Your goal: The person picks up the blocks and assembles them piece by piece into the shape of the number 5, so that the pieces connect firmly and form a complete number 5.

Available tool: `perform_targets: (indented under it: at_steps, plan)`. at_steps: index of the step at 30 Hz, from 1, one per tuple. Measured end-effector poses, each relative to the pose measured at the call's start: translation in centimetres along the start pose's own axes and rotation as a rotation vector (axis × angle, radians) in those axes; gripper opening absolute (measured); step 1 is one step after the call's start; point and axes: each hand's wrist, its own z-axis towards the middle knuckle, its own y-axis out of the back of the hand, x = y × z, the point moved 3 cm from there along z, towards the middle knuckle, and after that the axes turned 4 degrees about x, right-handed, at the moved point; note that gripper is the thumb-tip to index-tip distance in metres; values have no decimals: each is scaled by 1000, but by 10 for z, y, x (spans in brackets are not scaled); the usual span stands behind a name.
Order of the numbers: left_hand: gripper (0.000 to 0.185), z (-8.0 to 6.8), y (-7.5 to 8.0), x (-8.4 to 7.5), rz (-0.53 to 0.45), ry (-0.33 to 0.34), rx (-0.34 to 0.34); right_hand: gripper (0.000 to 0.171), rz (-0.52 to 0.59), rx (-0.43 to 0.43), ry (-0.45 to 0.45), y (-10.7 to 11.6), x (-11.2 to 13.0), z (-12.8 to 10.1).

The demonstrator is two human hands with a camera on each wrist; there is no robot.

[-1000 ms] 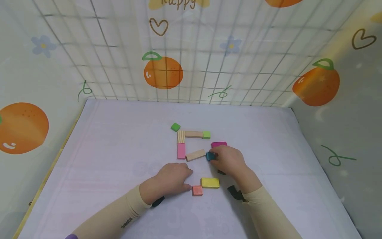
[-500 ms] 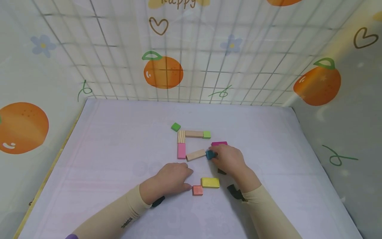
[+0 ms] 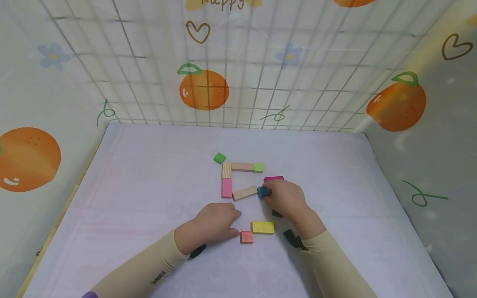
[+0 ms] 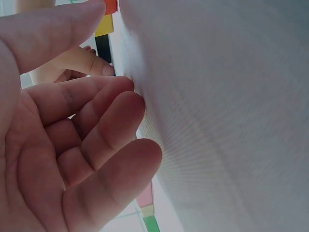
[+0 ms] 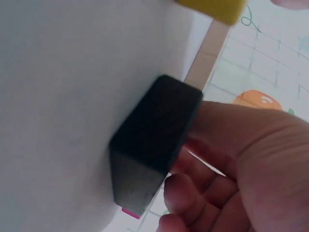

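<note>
My right hand [image 3: 286, 198] pinches a small teal block [image 3: 263, 192] at the right end of a slanted plain wooden block [image 3: 244, 193]. In the right wrist view, a black block [image 5: 157, 123] stands in front of the right hand [image 5: 231, 159] and hides the teal one. My left hand [image 3: 212, 223] rests on the table with its fingers loosely bent and holds nothing, as the left wrist view of the left hand [image 4: 72, 130] shows. Its thumb tip lies beside a coral block [image 3: 246, 237]. A yellow block [image 3: 262, 227] adjoins that one.
A pink block [image 3: 226, 188], a striped wooden block [image 3: 226, 170], a brown wooden block [image 3: 242, 167] and a light green block [image 3: 258, 168] form a corner. A green block [image 3: 220, 158] lies behind them. A magenta block [image 3: 273, 179] is partly behind the right hand.
The teal block has turned slightly and shifted a little away from me in my right fingers. My left hand and the other blocks have stayed put.
</note>
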Motion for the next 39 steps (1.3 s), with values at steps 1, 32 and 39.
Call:
perform_targets:
  at_steps: [1, 32, 39]
  plan:
    - [42, 0, 0, 0, 0, 0, 1, 37, -1, -2, 2, 0, 0, 0]
    - [45, -2, 3, -1, -17, 17, 18, 44, -3, 31, -35, 1, 2, 0]
    - [46, -1, 3, 0, -23, 18, 18, 51, 21, 40, -14, 0, 1, 0]
